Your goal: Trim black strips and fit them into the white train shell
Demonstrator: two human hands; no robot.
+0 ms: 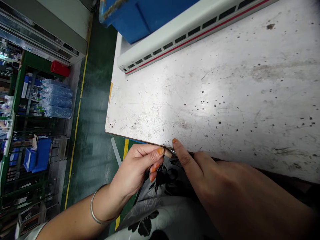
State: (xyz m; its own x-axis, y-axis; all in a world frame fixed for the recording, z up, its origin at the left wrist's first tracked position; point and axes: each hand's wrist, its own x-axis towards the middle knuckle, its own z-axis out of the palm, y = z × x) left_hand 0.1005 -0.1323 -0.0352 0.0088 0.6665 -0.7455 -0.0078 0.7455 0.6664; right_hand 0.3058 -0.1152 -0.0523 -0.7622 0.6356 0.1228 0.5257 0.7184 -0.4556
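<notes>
At the table's near edge, my left hand (142, 166) is closed in a pinch on a small tan cylindrical piece (168, 153), whose exact kind I cannot make out. My right hand (215, 186) is just to the right, its index finger reaching forward over the table edge. Its other fingers are curled below and mostly hidden. A thin, shiny metal tip (173, 152) shows between the right hand and the tan piece, apparently coming from the right hand. What it belongs to is hidden.
The scuffed white table (200, 93) stretches ahead and right. On it lie a long white housing with dark slots and a red stripe (175, 43) and a blue bin (140, 20). Left are a green floor (97, 100), shelving with wrapped bottles (57, 100), and a red container (60, 68).
</notes>
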